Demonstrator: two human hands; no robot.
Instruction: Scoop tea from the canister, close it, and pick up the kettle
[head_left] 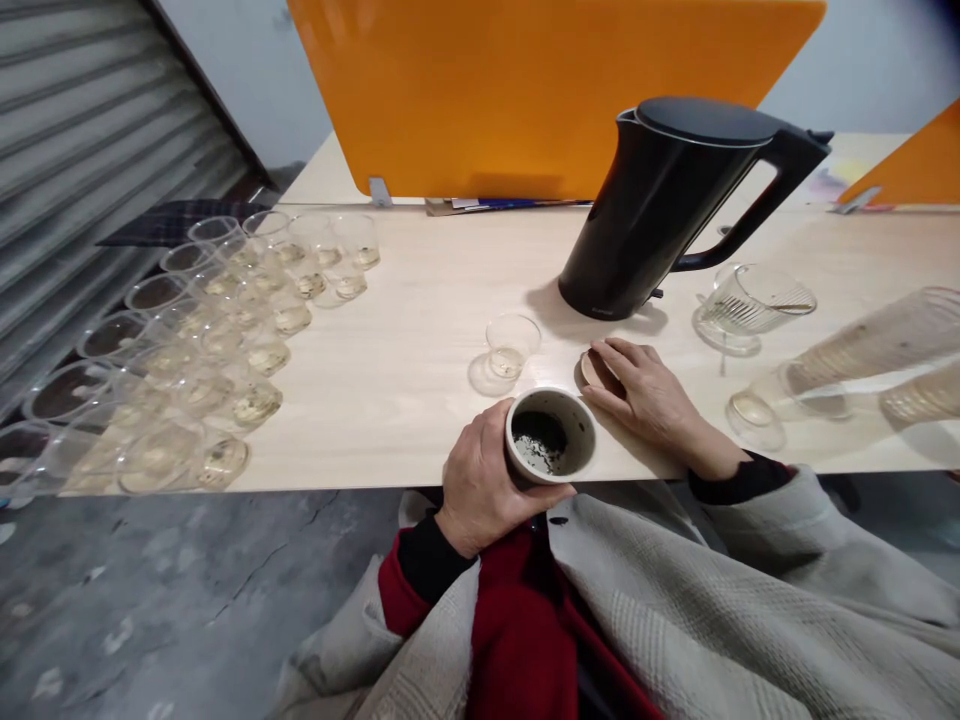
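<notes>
My left hand [476, 480] grips a small pale ceramic cup [551, 437] at the table's near edge; dark wet tea leaves lie in its bottom. Just right of it, my right hand [646, 390] lies flat on the table with its fingers over a small round lid [596, 370]. A single clear plastic cup [511, 345] with a little pale liquid stands a short way beyond the ceramic cup. Behind my right hand stands a black electric kettle [660, 205].
Several clear plastic cups [225, 340] with pale liquid stand in rows at the left of the wooden table [420, 330]. A glass pitcher [754, 300] and stacked plastic cups lying on their side [862, 365] are at right. An orange divider [517, 90] runs along the back.
</notes>
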